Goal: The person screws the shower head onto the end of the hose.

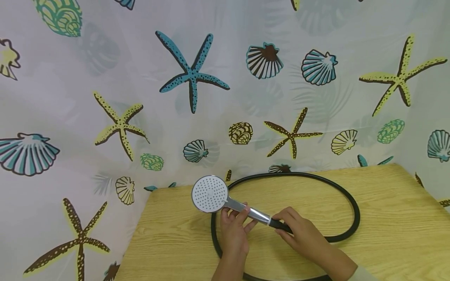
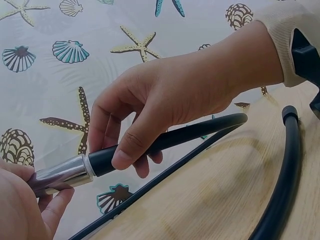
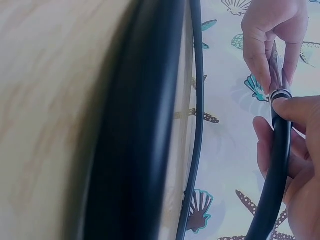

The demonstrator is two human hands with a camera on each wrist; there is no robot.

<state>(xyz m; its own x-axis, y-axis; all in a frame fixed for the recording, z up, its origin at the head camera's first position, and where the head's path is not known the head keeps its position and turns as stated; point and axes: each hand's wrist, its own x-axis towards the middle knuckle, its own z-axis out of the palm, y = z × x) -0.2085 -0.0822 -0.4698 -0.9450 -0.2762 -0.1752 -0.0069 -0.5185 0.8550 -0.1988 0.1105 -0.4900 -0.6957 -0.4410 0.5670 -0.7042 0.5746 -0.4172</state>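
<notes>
A shower head (image 1: 210, 194) with a round white spray face and a chrome handle (image 1: 258, 214) is held up above the wooden table. My left hand (image 1: 234, 234) grips the handle below the spray face, fingers and thumb around the chrome. At the handle's lower end, my right hand (image 1: 304, 236) pinches the end of a black hose (image 2: 102, 161) between thumb and fingers. The hose end meets the chrome handle at a pale ring (image 2: 89, 165), as the left wrist view shows. In the right wrist view the hose end (image 3: 281, 135) lines up with the handle.
The rest of the black hose (image 1: 356, 210) loops across the wooden table (image 1: 168, 234). Its other end (image 2: 290, 114) lies on the tabletop. A white curtain (image 1: 225, 23) printed with starfish and shells hangs behind and beside the table.
</notes>
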